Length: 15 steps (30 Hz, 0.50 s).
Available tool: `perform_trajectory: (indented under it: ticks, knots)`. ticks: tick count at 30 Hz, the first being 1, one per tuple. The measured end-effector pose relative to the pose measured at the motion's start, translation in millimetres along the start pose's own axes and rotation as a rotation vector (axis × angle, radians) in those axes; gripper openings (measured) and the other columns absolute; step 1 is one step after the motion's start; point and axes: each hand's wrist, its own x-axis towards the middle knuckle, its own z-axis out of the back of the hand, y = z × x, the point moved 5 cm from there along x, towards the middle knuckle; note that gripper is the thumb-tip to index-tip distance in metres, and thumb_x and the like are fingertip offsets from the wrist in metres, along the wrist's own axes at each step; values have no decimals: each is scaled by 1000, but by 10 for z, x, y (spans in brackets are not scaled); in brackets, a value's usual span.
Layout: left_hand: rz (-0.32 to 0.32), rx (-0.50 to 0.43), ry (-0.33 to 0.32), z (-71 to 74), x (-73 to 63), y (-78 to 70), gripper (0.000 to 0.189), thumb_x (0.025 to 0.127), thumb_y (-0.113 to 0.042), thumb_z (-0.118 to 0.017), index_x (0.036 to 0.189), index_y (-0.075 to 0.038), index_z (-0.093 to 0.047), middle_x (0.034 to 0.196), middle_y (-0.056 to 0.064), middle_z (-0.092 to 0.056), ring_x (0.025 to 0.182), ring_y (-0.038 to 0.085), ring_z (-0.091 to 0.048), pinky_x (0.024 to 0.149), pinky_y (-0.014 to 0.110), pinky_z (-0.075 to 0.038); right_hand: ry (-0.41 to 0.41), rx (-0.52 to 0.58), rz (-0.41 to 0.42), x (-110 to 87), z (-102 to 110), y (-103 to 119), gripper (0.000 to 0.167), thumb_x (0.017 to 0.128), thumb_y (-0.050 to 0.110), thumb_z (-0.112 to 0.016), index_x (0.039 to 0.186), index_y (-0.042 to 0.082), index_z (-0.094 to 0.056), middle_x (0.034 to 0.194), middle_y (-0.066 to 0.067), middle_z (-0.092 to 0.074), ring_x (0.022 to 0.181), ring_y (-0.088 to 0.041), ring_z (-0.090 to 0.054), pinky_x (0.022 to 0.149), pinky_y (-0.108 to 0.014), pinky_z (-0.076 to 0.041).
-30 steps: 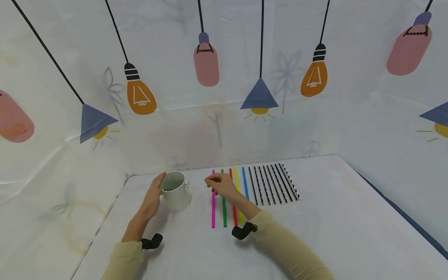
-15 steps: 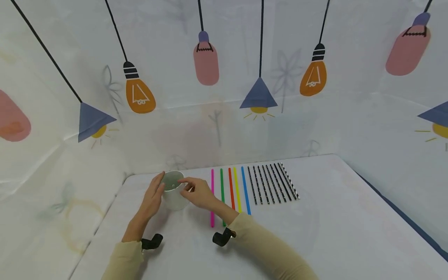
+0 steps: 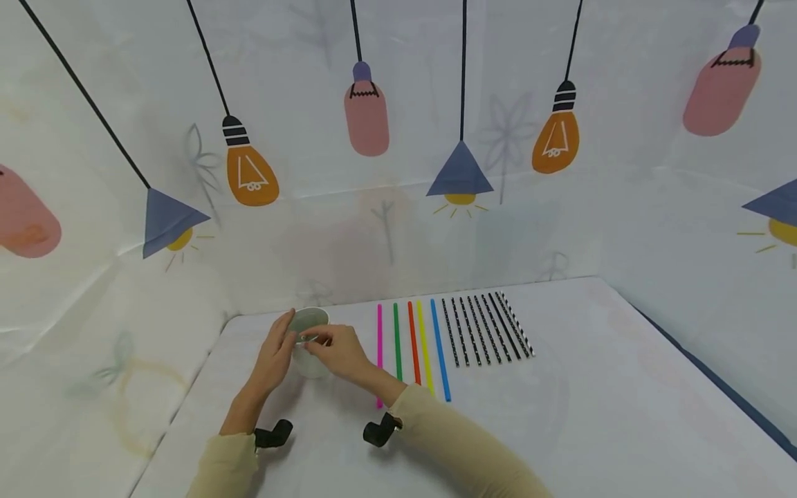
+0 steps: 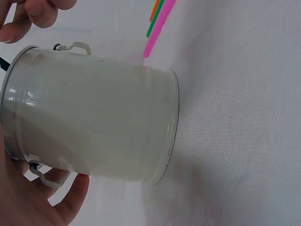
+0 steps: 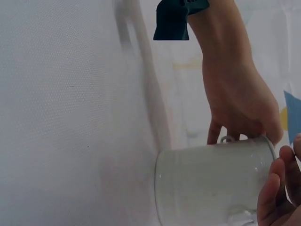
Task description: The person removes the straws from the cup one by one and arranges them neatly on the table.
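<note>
A white metal bucket (image 3: 311,361) stands upright at the left of the table. My left hand (image 3: 274,353) holds its left side, thumb near the rim and fingers reaching round behind it. My right hand (image 3: 338,351) is at the bucket's mouth, thumb and forefinger bent close together over the rim. Whether they pinch anything is hidden. In the left wrist view a small dark piece (image 4: 3,64) shows at the mouth beside the right hand. The bucket's inside is mostly hidden. A pink straw (image 3: 380,332) lies under the right forearm's line, nearest the bucket.
Right of the pink one lie a green straw (image 3: 396,335), a red straw (image 3: 413,339), a yellow straw (image 3: 424,339) and a blue straw (image 3: 439,346). Several black-and-white patterned straws (image 3: 479,330) continue the row. A printed cloth wall (image 3: 398,228) rises behind the table.
My right hand has moved left from above the pink and green straws to the bucket's mouth, its fingers now lower at the rim. The left hand keeps its place on the bucket.
</note>
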Motion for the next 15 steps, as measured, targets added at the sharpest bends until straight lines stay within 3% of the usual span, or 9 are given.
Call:
perform_trajectory:
  ticks: [7,15]
  knots:
    - [17,16,-3,-4,12,11,49,106,-14,-36,151,4,-26,152,27,-24,139,46,-21,105,66,-21,-34,65,113,-62,134,181,14,91,13,-69,101,6,-76,88,2,-70,61,-2,-54,55,-18,-48]
    - [55,17,7,5,-1,23,50,106,-15,-34,152,1,-25,154,24,-23,141,43,-19,106,64,-19,-13,51,274,-202,389,672,15,89,11,-72,102,5,-76,88,0,-66,67,-2,-55,51,-17,-44]
